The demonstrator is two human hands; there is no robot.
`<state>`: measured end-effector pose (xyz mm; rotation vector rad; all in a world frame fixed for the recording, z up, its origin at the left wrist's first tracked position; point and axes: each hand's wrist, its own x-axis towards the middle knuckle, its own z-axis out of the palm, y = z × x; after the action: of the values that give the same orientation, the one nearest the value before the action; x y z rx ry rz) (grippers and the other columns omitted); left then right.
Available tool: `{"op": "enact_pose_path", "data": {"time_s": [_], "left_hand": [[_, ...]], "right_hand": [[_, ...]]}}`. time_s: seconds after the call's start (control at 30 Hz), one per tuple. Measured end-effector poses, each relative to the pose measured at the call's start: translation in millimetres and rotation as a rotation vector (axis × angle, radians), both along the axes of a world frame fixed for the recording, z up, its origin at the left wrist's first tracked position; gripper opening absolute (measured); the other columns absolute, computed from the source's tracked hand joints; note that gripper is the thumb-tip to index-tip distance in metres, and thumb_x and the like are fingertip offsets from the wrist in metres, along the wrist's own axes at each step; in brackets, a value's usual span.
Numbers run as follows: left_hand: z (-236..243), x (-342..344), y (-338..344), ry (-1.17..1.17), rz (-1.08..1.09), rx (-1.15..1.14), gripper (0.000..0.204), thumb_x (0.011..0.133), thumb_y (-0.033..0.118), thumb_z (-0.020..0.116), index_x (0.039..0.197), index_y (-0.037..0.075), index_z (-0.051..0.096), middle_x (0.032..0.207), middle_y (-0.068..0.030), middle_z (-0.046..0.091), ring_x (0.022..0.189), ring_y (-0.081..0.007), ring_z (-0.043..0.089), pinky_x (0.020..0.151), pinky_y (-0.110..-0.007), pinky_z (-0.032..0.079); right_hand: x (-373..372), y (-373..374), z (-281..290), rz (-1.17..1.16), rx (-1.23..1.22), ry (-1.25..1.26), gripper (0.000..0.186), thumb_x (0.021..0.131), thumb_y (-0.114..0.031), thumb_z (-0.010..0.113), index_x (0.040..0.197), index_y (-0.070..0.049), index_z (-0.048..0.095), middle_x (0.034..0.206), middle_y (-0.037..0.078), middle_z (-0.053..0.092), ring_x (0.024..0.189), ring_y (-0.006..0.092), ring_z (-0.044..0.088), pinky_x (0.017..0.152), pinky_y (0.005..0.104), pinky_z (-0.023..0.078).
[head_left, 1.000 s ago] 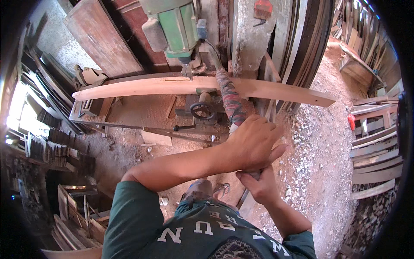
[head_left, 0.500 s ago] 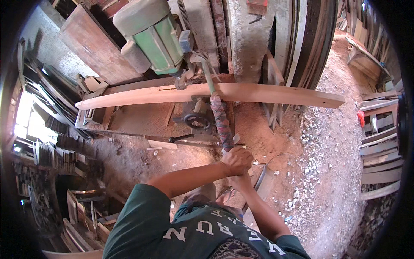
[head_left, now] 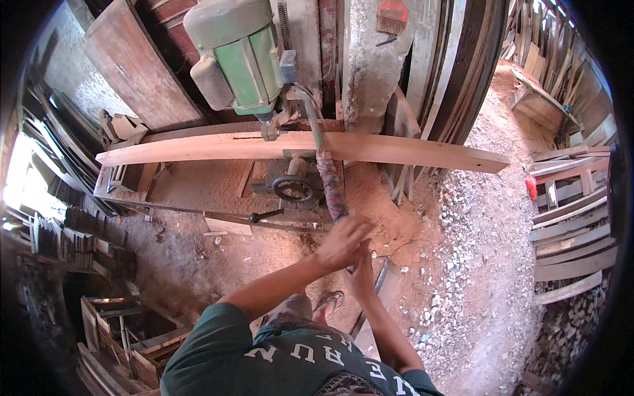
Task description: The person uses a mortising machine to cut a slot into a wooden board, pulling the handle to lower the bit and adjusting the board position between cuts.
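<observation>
A long lever with a cloth-wrapped grip slopes down toward me from a green-motored boring machine. My left hand is curled over the near end of the lever. Just below it, my right hand closes around the same end, its fingers partly hidden. Across the machine lies a long pale wooden beam, with a narrow dark slot near the chuck and a small hole by its right end. The tool tip at the beam is hard to make out.
A handwheel and a short black-knobbed crank stick out below the beam. Boards lean against the back wall, where a red paintbrush hangs. Stacked slats stand at right beside the gravel. Sawdust covers the ground.
The view has shifted, so the machine and beam sit slightly further left. Both hands stay at the lever's end; the left hand's fingers look a little looser than before.
</observation>
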<state>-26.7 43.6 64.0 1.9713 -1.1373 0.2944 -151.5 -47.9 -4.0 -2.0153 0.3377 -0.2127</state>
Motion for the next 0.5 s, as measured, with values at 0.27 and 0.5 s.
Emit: {"op": "enact_pose_path", "data": {"time_s": [0.27, 0.5], "left_hand": [[21.9, 29.5, 159.8, 0.177, 0.797, 0.314, 0.039, 0.093, 0.025, 0.063, 0.124, 0.002, 0.060, 0.122, -0.0226, 0.059, 0.113, -0.0424, 0.057, 0.097, -0.052, 0.045], [14.2, 72.1, 178.1, 0.493, 0.918, 0.632, 0.041, 0.097, 0.039, 0.057, 0.093, 0.002, 0.073, 0.093, -0.0250, 0.072, 0.088, -0.0439, 0.071, 0.079, -0.054, 0.055]], "right_hand": [[-53.3, -15.3, 244.1, 0.032, -0.566, -0.700, 0.053, 0.080, -0.019, 0.082, 0.123, -0.005, 0.055, 0.118, 0.018, 0.054, 0.107, 0.0345, 0.056, 0.093, 0.0479, 0.045], [157.2, -65.0, 488.7, -0.127, -0.135, -1.286, 0.027, 0.093, -0.017, 0.067, 0.109, 0.005, 0.067, 0.101, 0.014, 0.069, 0.095, 0.0236, 0.067, 0.091, 0.0370, 0.053]]}}
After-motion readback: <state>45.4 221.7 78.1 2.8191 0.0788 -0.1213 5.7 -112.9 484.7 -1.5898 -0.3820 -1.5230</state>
